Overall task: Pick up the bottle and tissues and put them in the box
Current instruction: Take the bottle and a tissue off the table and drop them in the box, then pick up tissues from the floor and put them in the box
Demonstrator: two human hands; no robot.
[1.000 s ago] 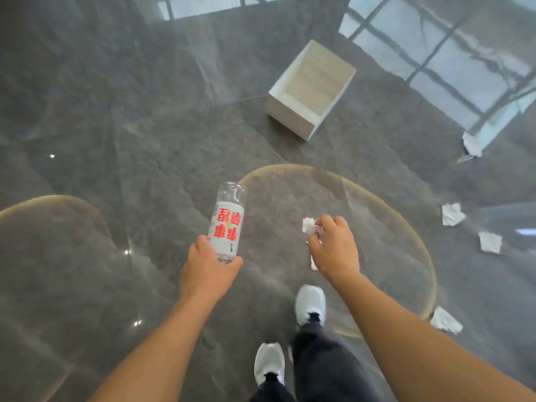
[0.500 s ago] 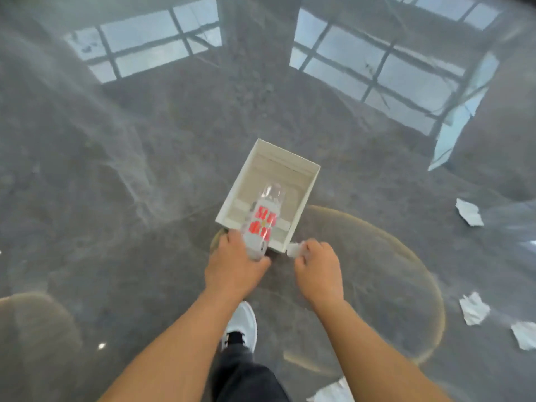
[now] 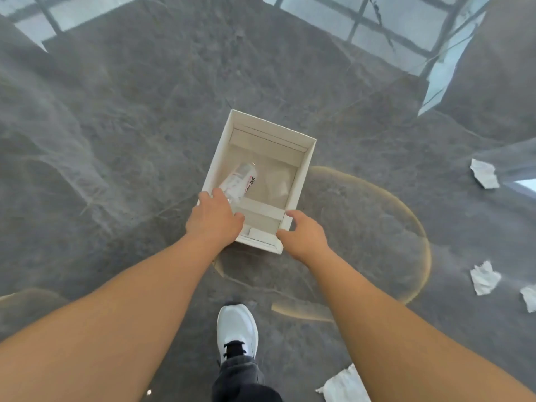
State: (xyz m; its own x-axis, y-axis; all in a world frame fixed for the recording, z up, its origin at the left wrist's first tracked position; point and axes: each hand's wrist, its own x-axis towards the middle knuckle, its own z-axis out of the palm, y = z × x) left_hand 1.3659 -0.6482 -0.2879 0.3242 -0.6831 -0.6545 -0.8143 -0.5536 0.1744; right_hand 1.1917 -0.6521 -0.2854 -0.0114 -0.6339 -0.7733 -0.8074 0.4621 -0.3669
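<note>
A white open box [image 3: 301, 181] sits on the glossy grey stone floor [image 3: 116, 140], and both of the person's bare arms reach down toward its near end. The left hand [image 3: 213, 220] is over the near left corner of the box, its fingers spread loosely and its grip open, with the clear bottle [image 3: 240, 181] just past the fingertips. The bottle is blurred and tilted inside the box, on its left half; whether the fingers touch it cannot be told. The right hand [image 3: 303, 235] is at the near right corner, its grip also loose and open, holding nothing visible. A pale, blurred shape in the right half of the box may be a tissue. Several crumpled tissues [image 3: 484, 277] lie on the floor well to the right of the box, and another tissue [image 3: 345, 385] near the white shoe [image 3: 237, 329].
</note>
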